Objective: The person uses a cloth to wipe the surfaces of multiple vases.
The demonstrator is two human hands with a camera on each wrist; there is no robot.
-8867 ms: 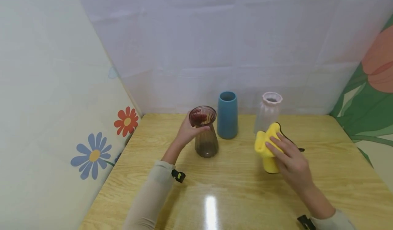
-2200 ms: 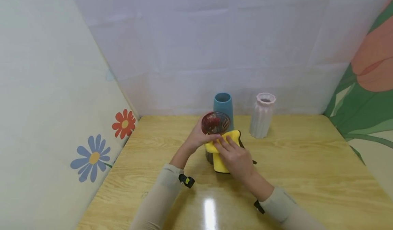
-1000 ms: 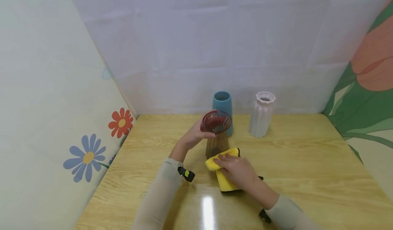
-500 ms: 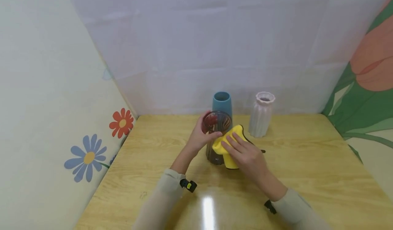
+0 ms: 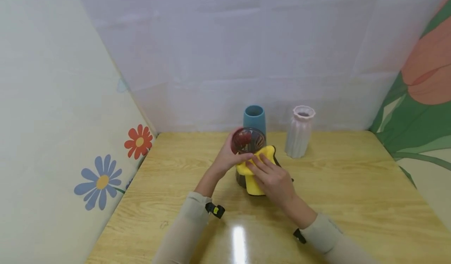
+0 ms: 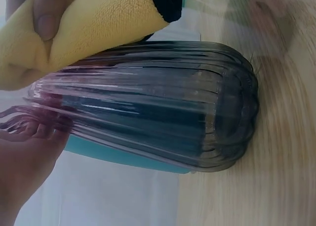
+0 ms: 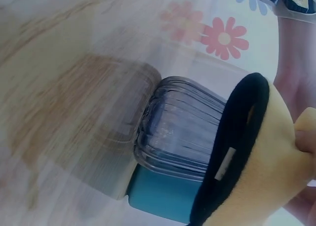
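A ribbed, see-through glass vase (image 6: 158,102), purplish toward its mouth and smoky grey at its base, stands on the table. My left hand (image 5: 224,160) grips it just under the flared rim, with the thumb across the near side. In my right hand (image 5: 276,182) is a yellow cloth (image 5: 254,185) with black edging, laid against the right side of the vase's upper body. The fingers spread over the cloth, close to the left thumb. In the right wrist view, the cloth's dark edge (image 7: 234,142) covers the upper part of the vase.
Right behind the glass vase stands a blue vase (image 5: 254,119), partly hidden by it. A pale pink-white fluted vase (image 5: 298,137) stands farther right. The wood-grain table (image 5: 352,193) meets a white sheet (image 5: 211,60) at the back and a flower-patterned wall at the left.
The cloth, apart from the vase at first, has come left onto it. It dipped to the base a second ago, then rose toward the neck. The vase now stands farther right than at first.
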